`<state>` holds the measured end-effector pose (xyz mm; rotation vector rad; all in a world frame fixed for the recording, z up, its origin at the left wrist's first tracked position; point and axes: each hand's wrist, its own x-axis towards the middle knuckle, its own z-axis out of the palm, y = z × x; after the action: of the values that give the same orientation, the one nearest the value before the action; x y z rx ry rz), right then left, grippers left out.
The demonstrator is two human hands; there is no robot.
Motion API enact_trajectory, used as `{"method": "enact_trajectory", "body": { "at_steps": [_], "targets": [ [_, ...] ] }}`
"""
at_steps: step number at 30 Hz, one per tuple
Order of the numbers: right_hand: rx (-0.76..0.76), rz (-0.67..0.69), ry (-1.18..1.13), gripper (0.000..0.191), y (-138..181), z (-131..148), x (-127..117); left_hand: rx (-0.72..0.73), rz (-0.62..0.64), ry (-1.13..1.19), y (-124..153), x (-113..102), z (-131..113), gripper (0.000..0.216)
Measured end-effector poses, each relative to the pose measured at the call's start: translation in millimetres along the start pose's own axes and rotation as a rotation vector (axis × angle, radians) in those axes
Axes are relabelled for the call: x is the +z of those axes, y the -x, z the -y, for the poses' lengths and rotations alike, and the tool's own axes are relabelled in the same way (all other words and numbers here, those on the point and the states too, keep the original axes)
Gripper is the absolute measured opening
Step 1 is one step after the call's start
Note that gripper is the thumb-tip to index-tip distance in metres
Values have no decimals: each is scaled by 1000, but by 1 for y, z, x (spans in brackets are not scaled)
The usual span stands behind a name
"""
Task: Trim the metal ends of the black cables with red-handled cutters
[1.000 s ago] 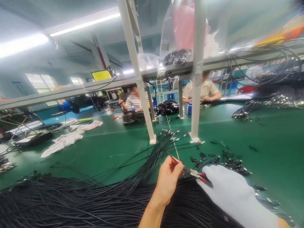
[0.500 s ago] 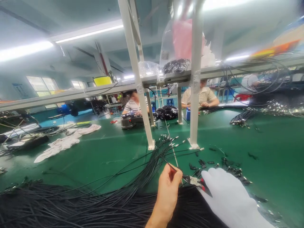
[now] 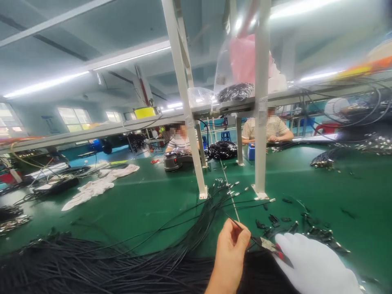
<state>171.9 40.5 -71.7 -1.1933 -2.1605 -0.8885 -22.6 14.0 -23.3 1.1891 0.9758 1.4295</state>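
My bare left hand (image 3: 232, 249) pinches a thin black cable (image 3: 234, 221) between thumb and fingers. Just to its right, my white-gloved right hand (image 3: 312, 261) is closed on pliers (image 3: 269, 246) with red-and-black handles. The jaws point left and meet the cable beside my left fingertips; I cannot tell whether they grip it. A bundle of black cables (image 3: 196, 228) runs from the table's middle down to the left, joining a large pile of black cables (image 3: 92, 265) along the near edge. Small black connector pieces (image 3: 318, 234) lie scattered beyond my right hand.
A white metal rack post (image 3: 260, 122) and a second post (image 3: 191, 134) rise from the green table (image 3: 153, 204). White cloth gloves (image 3: 101, 185) lie to the left. A grey device (image 3: 173, 161) and a cable coil (image 3: 225, 150) sit farther back. Two people sit across the table.
The whole view has shifted, so the scene sits farther right and slightly lower. Both hands keep the same hold on the cable and the pliers.
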Motion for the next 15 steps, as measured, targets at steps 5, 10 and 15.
{"method": "enact_trajectory", "body": {
  "at_steps": [5,10,15],
  "targets": [
    [99,239,-91,17,-11,1,-21,-100,76,-60,1,-3,-12,19],
    [157,414,-84,22,-19,4,-32,-40,2,-148,-2,-3,0,16],
    [136,257,-2,8,-15,11,-26,173,-111,-377,0,-4,12,18]
  ]
}}
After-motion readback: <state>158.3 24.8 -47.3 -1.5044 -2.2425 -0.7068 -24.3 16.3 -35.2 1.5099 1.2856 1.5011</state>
